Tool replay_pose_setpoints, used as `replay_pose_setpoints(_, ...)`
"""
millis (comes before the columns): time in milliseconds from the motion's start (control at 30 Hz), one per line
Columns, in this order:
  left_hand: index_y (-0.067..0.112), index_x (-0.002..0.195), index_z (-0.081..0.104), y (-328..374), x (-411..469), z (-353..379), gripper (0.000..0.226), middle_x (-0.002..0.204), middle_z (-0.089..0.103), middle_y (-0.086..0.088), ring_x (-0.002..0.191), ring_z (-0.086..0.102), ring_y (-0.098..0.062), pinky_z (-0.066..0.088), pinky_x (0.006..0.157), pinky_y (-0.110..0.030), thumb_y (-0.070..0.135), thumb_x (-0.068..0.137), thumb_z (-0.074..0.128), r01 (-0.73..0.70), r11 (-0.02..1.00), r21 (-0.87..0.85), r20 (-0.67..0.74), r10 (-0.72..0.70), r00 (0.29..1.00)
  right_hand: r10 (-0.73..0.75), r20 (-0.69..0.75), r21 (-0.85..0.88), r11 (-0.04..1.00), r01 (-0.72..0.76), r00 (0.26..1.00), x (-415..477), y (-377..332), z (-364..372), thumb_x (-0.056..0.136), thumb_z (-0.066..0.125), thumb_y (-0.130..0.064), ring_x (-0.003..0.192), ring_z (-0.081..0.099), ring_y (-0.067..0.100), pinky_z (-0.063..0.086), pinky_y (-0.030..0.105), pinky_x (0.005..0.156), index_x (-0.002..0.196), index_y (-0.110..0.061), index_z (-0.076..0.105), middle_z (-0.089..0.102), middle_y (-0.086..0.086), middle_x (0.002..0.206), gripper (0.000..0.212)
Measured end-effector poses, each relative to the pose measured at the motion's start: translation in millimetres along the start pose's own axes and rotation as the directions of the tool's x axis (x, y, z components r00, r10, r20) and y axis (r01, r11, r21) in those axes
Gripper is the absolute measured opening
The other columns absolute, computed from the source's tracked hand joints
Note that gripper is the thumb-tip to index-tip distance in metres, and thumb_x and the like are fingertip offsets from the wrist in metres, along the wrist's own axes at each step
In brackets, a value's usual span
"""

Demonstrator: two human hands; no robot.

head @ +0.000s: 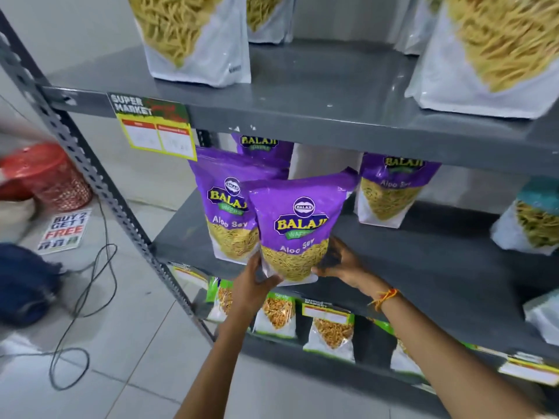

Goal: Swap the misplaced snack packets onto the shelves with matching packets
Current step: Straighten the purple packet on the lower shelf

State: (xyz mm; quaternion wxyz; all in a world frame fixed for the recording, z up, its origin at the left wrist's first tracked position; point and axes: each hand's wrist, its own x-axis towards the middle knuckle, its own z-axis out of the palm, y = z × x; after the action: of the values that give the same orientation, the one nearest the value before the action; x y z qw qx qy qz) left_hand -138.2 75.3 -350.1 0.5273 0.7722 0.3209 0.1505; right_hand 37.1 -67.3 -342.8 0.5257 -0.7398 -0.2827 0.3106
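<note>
A purple Balaji Aloo Sev packet [298, 225] stands upright at the front edge of the grey middle shelf [423, 267]. My left hand [252, 278] grips its lower left corner and my right hand [341, 261] holds its lower right side. Just behind it to the left stands a matching purple packet [220, 204]; another purple packet [393, 189] stands to the right and a third [260, 145] at the back. A teal-topped packet [532, 219] stands at the far right of this same shelf.
The top shelf [317, 95] carries white packets [193, 37] of yellow sticks. Green-topped packets [276, 313] line the bottom shelf. On the tiled floor at left lie a black cable [90, 297], a "Buy 2 Get 1 Free" sign [65, 231], a red basket [51, 176] and a blue bundle [24, 282].
</note>
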Motion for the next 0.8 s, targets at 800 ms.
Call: replay_pose_setpoints(800, 0.018, 0.116, 0.056, 74, 2, 140, 0.044, 0.115, 0.069, -0.004, 0.096, 0.064, -0.021, 0.046, 0.074, -0.028, 0.025, 0.076, 0.07, -0.127, 0.992, 0.001, 0.159, 0.126, 0.979, 0.03, -0.301, 0.146, 0.989, 0.015, 0.953, -79, 52, -118, 0.06, 0.083, -0.013, 0.087, 0.066, -0.004, 0.052, 0.017, 0.076, 0.113, -0.004, 0.056, 0.071, -0.014, 0.097, 0.06)
